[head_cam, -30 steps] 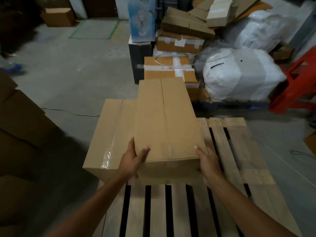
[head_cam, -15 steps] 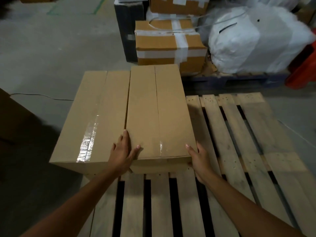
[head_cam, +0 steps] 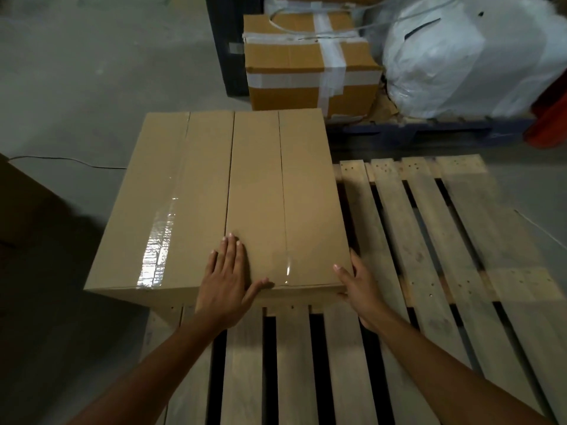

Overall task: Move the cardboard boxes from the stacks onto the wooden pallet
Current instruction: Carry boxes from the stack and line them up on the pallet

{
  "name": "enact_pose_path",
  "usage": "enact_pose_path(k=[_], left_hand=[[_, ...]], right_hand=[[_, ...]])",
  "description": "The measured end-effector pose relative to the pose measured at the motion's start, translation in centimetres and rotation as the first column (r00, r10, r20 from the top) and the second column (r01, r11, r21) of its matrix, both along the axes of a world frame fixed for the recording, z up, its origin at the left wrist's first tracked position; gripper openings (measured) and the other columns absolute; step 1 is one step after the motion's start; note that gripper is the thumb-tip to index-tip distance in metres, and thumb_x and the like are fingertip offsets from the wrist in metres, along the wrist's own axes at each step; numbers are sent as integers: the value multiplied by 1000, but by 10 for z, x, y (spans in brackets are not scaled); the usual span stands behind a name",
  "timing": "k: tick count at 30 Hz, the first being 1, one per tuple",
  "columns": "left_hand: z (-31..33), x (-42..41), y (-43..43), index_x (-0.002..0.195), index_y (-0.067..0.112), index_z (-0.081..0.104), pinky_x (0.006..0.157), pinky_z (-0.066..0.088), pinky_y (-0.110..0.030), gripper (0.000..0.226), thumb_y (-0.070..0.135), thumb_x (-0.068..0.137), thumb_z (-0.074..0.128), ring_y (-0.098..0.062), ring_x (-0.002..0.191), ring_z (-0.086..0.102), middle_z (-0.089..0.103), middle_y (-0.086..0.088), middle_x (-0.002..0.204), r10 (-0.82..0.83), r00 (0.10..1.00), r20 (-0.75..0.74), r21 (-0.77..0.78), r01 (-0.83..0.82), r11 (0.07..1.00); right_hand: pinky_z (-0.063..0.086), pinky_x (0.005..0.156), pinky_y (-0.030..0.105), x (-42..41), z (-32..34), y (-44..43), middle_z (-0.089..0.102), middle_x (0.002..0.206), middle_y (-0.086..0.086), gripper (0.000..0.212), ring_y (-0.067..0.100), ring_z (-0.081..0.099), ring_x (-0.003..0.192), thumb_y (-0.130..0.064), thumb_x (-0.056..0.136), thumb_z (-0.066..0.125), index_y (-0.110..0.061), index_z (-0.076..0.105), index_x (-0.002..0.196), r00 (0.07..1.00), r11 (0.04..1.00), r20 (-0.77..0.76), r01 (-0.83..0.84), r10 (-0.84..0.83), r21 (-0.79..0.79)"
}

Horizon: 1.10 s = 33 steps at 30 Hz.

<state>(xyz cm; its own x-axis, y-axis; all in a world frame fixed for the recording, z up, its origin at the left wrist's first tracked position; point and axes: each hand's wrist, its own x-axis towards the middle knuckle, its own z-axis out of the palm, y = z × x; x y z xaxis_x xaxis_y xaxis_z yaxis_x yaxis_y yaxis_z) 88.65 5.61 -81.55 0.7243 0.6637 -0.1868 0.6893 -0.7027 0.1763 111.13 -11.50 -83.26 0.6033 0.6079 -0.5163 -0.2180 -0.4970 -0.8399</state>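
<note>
Directly below the camera, a person's two bare forearms are reaching forward over a wooden pallet (head_cam: 429, 271) that is lying on a grey concrete floor (head_cam: 92, 72). Two plain brown cardboard boxes are sitting side by side on the far left part of the pallet, their long sides touching and their tops level. The left box (head_cam: 171, 210) is carrying a strip of shiny clear tape along its top seam and is reaching out past the pallet's left edge. The right box (head_cam: 285, 194) is sitting just beside it, with bare slats showing to its right and in front of it. The left hand (head_cam: 228, 279) is lying flat on top of the right box near its near left corner, fingers straight and together, thumb spreading along the near edge; its grip is open, pressing rather than clasping. The right hand (head_cam: 359, 286) is resting against the near right corner of the same box, thumb lying on the top and fingers stretching straight along the right side; its grip is open too. Beyond the boxes, a darker taped box (head_cam: 306, 72) bound with white tape and cord is standing on the far side, with bulging white sacks (head_cam: 460, 56) just to its right and a blue pallet (head_cam: 429, 130) showing beneath them. A thin cable (head_cam: 76, 162) is trailing across the floor at the left.
</note>
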Motion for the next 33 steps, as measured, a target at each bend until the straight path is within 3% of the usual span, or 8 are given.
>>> enact_pose_path(k=[4, 8, 12, 16, 20, 24, 29, 33], left_hand=[[-3, -3, 4, 156, 6, -11, 123, -10, -41, 112, 89, 80, -9, -27, 151, -22, -24, -15, 162, -39, 999, -23, 11, 40, 999], [-1, -8, 14, 156, 10, -11, 122, -6, -43, 119, 96, 76, 8, -29, 151, -20, -24, -14, 162, -133, 990, -38, 13, 133, 991], [4, -25, 46, 160, 15, -5, 122, 6, -50, 129, 99, 67, 27, -34, 151, -11, -15, -16, 165, -226, 969, -102, 101, 236, 966], [2, -34, 57, 158, 12, -13, 124, -1, -48, 135, 104, 64, 16, -32, 152, -19, -21, -16, 164, -173, 975, -141, 116, 190, 975], [0, -33, 54, 159, 8, -3, 124, 6, -49, 128, 100, 72, 16, -31, 154, -12, -12, -16, 166, -165, 981, -101, 119, 176, 977], [-1, -33, 56, 160, 7, 4, 123, 12, -50, 124, 97, 75, 16, -32, 154, -5, -5, -16, 166, -156, 983, -100, 117, 168, 979], [0, -32, 56, 160, 7, 7, 123, 14, -51, 129, 100, 70, 14, -33, 154, -1, -1, -17, 166, -155, 983, -97, 105, 165, 981], [-2, -34, 54, 159, 5, 11, 122, 16, -51, 121, 95, 78, 17, -36, 153, 6, 5, -20, 165, -169, 982, -78, 121, 178, 977]], right_hand=[[42, 110, 59, 1, -4, 2, 41, 157, -7, 71, 22, 43, 141, -51, 94, 59, -45, 23, 155, 998, 998, 23, -50, 51, -37], [33, 119, 45, -3, 15, 12, 35, 161, 3, 73, 25, 38, 146, -32, 104, 52, -25, 8, 162, 973, 983, 163, -145, 162, -111], [32, 119, 53, -6, 33, 18, 13, 168, 4, 127, 28, 28, 149, -47, 81, 81, -31, -19, 158, 884, 919, 292, -291, 364, -266], [35, 116, 54, -8, 37, 19, 1, 168, 9, 141, 32, 26, 150, -48, 67, 90, -40, -17, 157, 738, 816, 394, -365, 547, -449], [40, 113, 37, -3, 36, 19, 6, 167, 11, 125, 29, 30, 148, -25, 78, 87, -44, -8, 157, 721, 827, 434, -360, 540, -432], [41, 112, 36, -2, 36, 23, 6, 167, 12, 120, 30, 30, 148, -20, 81, 84, -44, -5, 158, 708, 817, 438, -362, 554, -448], [19, 120, 58, -14, 44, 36, -32, 162, 10, 121, 41, -11, 153, -47, 81, 78, -33, -14, 159, 392, 649, 534, -270, 749, -711], [-1, 120, 65, -38, 37, 52, -35, 162, 8, 122, 38, -25, 151, -59, 81, 72, -30, -19, 157, 121, 576, 570, -319, 813, -753]])
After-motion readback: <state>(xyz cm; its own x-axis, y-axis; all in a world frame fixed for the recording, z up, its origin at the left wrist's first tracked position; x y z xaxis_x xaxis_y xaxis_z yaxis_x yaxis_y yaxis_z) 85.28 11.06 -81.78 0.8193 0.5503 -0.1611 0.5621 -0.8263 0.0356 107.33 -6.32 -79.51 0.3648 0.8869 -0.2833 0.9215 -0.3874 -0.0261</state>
